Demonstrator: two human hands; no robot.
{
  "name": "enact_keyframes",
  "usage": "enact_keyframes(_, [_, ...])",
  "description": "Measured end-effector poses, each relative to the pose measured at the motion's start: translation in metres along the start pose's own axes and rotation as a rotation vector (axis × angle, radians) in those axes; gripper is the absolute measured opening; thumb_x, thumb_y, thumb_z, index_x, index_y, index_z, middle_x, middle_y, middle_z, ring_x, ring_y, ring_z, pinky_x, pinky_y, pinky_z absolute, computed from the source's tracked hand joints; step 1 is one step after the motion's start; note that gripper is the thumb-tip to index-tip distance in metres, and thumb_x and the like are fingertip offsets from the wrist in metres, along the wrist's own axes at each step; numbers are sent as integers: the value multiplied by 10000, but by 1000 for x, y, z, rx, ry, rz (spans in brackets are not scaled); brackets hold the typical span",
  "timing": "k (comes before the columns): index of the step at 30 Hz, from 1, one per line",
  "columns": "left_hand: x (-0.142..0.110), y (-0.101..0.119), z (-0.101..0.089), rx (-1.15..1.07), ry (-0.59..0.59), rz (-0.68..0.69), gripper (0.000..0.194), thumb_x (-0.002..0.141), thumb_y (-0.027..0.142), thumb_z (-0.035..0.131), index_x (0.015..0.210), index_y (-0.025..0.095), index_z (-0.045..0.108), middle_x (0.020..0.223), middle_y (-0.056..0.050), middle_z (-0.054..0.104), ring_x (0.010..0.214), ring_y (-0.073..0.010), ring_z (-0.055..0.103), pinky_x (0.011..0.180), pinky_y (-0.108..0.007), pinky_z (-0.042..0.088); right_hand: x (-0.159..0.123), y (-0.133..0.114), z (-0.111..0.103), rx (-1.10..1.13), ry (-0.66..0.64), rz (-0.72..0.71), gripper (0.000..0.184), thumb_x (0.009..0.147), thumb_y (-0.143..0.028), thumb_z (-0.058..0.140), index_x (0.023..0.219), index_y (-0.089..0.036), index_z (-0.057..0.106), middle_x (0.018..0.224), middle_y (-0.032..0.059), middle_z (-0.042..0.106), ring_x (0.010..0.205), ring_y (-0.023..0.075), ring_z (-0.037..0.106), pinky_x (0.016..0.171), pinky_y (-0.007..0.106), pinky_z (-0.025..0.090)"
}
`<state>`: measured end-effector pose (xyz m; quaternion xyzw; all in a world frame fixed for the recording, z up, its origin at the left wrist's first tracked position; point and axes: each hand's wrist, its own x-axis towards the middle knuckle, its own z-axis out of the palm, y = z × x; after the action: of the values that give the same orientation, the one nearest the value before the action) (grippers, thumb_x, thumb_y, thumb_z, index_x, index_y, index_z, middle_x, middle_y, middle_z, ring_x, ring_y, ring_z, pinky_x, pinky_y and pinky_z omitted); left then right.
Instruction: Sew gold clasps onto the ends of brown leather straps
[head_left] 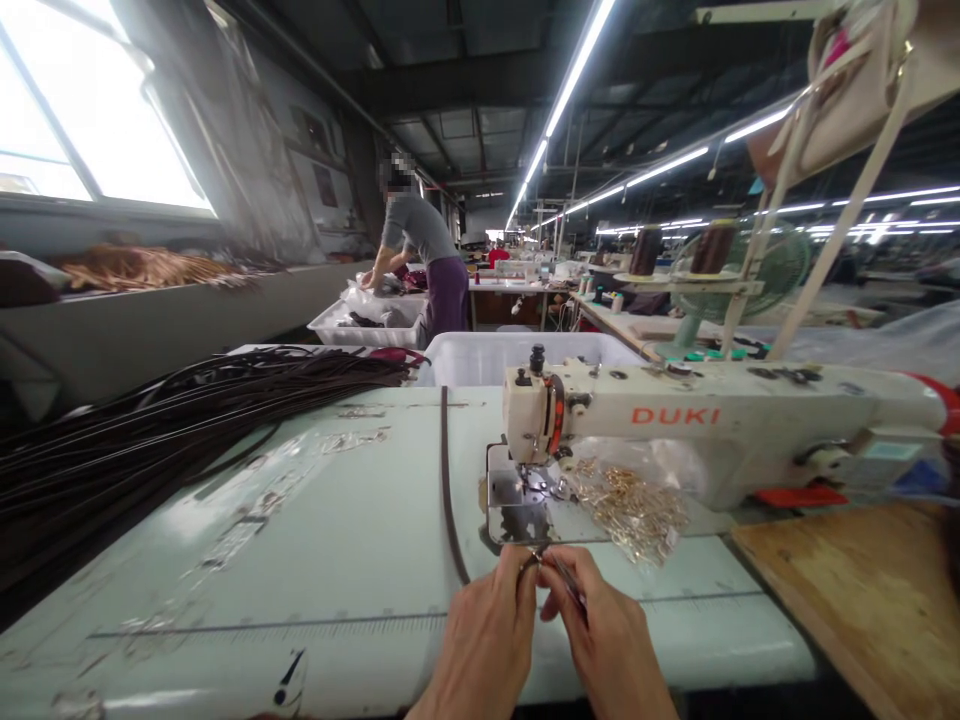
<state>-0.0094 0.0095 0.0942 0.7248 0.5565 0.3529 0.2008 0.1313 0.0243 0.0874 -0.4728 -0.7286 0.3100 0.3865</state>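
Both hands meet at near edge of desk [315, 560], just in front of the sewing machine [720, 420]. Left hand [487, 625] & right hand [600, 630] fingers pinched shut on the end of a dark strap [448, 480] w/ a small metal ring; exact grip hard to see. Strap runs far-ward across desk. Prob. light, limp, floppy: hold close to the end. Clasp pile [634, 510] sits right; strap bundle [150, 430] lies left.

Pale green sewing table [330, 560] bearing dark strap bundle [150, 430], sewing machine [712, 420], gold hardware [637, 510].
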Motion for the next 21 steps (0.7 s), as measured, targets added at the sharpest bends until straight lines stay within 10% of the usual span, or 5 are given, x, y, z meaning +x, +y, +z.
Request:
enact_keyframes(6, [3,-4,-27,-134,-189,81,364,971,189,346,1330,241,344,1079,-40,588,1015,-162,562,896,-255,407,12,1,-17,64,-127,-112,335,985,-424,388,934,-187,618,707,9,614,594,143,590,653,236,443])
enact_keyframes(15, [7,-4,-47,-88,-261,115,151,968,217,383,959,196,532,747,23,511,682,-131,510,666,-228,380,29,2,-48,436,-498,4,329,936,-449,507,933,-152,648,653,-18,611,496,128,600,602,245,424])
enact_keyframes(21, [-1,-7,-34,-55,-210,168,230,992,221,325,954,196,550,799,0,542,695,-128,510,654,-222,364,18,-10,-45,48,-385,-83,234,952,-341,505,856,-180,644,715,-9,642,628,138,611,656,241,405])
